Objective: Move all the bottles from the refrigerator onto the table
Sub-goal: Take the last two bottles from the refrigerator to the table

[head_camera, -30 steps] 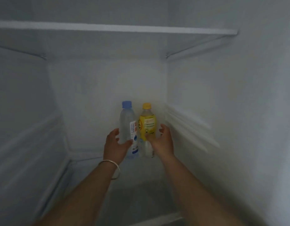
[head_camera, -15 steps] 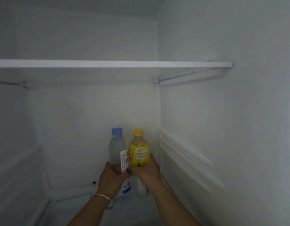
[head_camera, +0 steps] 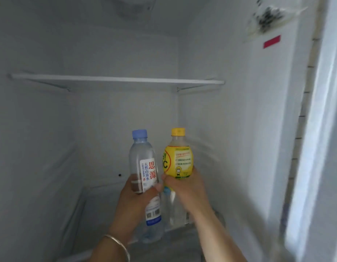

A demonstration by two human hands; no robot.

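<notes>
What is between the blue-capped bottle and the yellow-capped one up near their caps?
Nothing: in the head view, only bare fridge back wall shows between the blue-capped bottle and the yellow-capped bottle.

Both forearms bare, reaching forward and upward from the lower edge, converging toward the centre. Left hand [head_camera: 133,195] curled round a bottle's middle, thumb across the front, back of hand toward the camera. Thin metal bangle [head_camera: 118,244] round the left wrist. Right hand [head_camera: 184,188] just beside the left, knuckles nearly touching, fingers wrapped round the lower part of a second bottle, wrist straight, forearm angling down to the right.
</notes>
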